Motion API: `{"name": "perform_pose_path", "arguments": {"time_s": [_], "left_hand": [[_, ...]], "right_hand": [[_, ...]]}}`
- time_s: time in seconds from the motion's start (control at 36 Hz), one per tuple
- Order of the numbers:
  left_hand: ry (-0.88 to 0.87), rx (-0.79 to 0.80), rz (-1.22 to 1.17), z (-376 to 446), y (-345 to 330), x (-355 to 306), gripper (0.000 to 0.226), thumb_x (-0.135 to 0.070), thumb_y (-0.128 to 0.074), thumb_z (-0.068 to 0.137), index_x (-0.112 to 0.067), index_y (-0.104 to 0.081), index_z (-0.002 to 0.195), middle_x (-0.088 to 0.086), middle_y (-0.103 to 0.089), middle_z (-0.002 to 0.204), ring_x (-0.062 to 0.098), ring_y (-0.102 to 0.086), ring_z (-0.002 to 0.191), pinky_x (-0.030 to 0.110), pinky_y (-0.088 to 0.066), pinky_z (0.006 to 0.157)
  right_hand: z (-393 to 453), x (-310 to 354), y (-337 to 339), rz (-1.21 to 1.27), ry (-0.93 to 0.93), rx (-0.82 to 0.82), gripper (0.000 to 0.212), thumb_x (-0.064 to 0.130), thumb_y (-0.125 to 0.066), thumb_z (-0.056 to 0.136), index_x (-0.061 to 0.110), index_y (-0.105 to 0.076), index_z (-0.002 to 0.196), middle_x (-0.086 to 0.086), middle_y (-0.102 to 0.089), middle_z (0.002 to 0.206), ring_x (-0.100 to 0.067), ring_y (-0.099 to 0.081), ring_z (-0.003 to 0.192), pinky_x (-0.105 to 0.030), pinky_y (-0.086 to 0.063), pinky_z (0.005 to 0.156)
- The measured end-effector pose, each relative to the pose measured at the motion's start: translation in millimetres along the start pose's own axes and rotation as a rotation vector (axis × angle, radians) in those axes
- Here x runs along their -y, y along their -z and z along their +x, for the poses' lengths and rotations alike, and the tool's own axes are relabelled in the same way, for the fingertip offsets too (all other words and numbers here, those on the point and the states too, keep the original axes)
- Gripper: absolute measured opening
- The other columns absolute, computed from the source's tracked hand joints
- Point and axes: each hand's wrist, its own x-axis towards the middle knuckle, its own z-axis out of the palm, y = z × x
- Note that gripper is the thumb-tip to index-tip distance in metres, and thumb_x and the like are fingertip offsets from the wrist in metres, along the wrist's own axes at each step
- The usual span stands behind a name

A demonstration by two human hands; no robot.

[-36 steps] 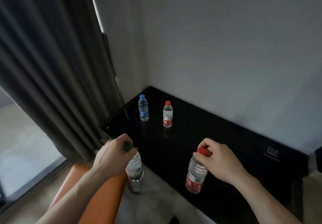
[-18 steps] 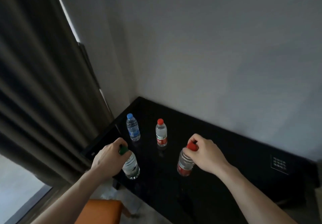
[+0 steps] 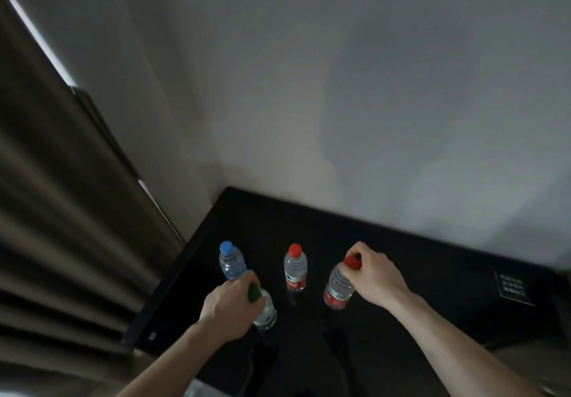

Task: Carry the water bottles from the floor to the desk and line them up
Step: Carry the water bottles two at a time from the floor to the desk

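On the black desk (image 3: 401, 257) stand a blue-capped water bottle (image 3: 231, 262) and, to its right, a red-capped bottle with a red label (image 3: 295, 268). My left hand (image 3: 233, 307) grips the top of a green-capped bottle (image 3: 265, 311), held in front of the blue-capped one. My right hand (image 3: 375, 274) grips the red cap of another red-labelled bottle (image 3: 338, 288), tilted, to the right of the standing red-capped one. I cannot tell whether either held bottle touches the desk.
A grey wall rises behind the desk. A dark curtain (image 3: 61, 226) hangs at the left, close to the desk's left edge. A small white-printed panel (image 3: 513, 285) sits on the desk at the far right.
Both hands have carried their bottles forward over the desk, closer to the two standing bottles. The view has tilted up, and the orange seat has dropped out of sight.
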Motion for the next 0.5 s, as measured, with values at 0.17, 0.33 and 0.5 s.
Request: {"name": "perform_pose_path", "arguments": {"time_s": [0.17,0.33,0.5], "left_hand": [[-0.153,0.055,0.036,34,1,-2,0.015,-0.046,-0.052,0.091,-0.034,-0.049,0.099,-0.013,-0.056,0.088,0.006,-0.055,0.073,0.026,-0.041,0.061],[-0.226,0.101,0.041,54,-2,5,0.018,-0.047,-0.051,0.093,-0.032,-0.048,0.101,-0.012,-0.058,0.095,0.008,-0.058,0.079,0.029,-0.048,0.068],[-0.284,0.151,0.041,63,-3,9,0.016,-0.046,-0.051,0.093,-0.033,-0.045,0.1,-0.012,-0.055,0.092,0.007,-0.056,0.077,0.028,-0.046,0.068]], "right_hand": [[46,13,-14,0.008,-0.097,-0.039,0.018,0.042,-0.061,0.098,0.028,-0.054,0.105,0.007,-0.066,0.088,-0.01,-0.067,0.076,-0.028,-0.055,0.062],[86,23,-18,0.003,-0.154,-0.063,0.023,0.044,-0.06,0.097,0.028,-0.053,0.111,0.005,-0.066,0.096,-0.014,-0.067,0.083,-0.032,-0.055,0.069],[116,29,-23,0.025,-0.226,-0.071,0.023,0.045,-0.056,0.1,0.026,-0.051,0.111,0.001,-0.068,0.092,-0.019,-0.068,0.072,-0.035,-0.057,0.066]]}}
